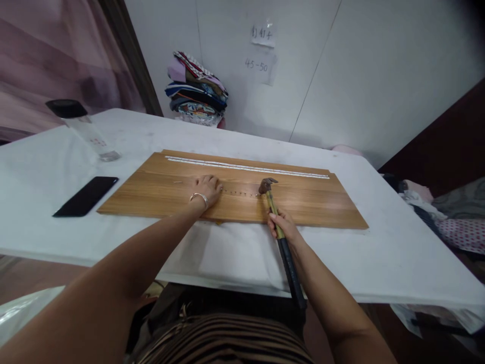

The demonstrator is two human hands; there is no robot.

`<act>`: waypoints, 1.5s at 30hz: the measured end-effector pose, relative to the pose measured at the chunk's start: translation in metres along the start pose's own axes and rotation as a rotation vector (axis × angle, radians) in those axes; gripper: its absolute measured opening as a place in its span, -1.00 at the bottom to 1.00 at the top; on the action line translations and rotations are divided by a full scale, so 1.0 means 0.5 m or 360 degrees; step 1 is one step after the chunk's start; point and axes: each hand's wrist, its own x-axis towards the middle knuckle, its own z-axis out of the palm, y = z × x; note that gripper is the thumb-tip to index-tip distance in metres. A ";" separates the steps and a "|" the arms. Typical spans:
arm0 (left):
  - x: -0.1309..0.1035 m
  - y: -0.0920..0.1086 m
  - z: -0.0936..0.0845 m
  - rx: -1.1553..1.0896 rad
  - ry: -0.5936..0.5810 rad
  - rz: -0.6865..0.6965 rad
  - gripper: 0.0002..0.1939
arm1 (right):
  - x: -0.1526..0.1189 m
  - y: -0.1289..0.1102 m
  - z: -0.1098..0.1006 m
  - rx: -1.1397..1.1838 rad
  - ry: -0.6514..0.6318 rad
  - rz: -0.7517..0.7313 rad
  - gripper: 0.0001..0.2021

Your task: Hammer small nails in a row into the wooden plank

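Observation:
My right hand (pixel 283 226) is wrapped around the middle of a claw hammer (pixel 280 232) with a yellow and black handle. The rusty hammer head is over a wooden board (pixel 318 202), close to the right end of a row of small nails (pixel 241 193); whether it touches one I cannot tell. My left hand (pixel 207 189), with a silver bracelet (pixel 200 197) at the wrist, rests on the board with fingers lying on the wood, just left of that row. A loose nail (pixel 178 182) lies further left. Two white measuring strips (pixel 246 167) run along the far side.
The board lies on a white-covered table (pixel 379 242). At the left are a black phone (pixel 86 197) and a tilted-looking clear bottle (pixel 89 132) with a dark lid. Folded cloths (pixel 197 91) are stacked by the wall, below papers (pixel 261 65).

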 end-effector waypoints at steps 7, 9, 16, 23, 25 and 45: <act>-0.001 0.001 -0.003 0.0008 -0.0003 -0.0006 -0.55 | 0.000 -0.002 0.001 -0.0005 0.0002 0.0020 -0.55; 0.000 0.001 -0.003 0.0005 -0.0014 -0.0005 -0.54 | 0.001 -0.003 0.001 -0.0009 0.0001 0.0021 -0.55; 0.000 -0.001 -0.001 0.0004 -0.0001 -0.0005 -0.55 | 0.000 -0.001 0.000 -0.0011 0.0007 0.0027 -0.56; -0.001 0.000 -0.002 0.0012 -0.0001 -0.0005 -0.55 | 0.000 0.002 0.000 -0.0009 -0.0004 0.0010 -0.57; 0.000 -0.001 -0.001 0.0002 0.0006 -0.0007 -0.55 | 0.000 0.003 0.000 -0.0012 -0.0002 0.0025 -0.58; 0.001 0.001 0.001 0.0048 -0.0011 -0.0003 -0.57 | 0.000 0.002 -0.001 0.0002 0.0004 0.0002 -0.56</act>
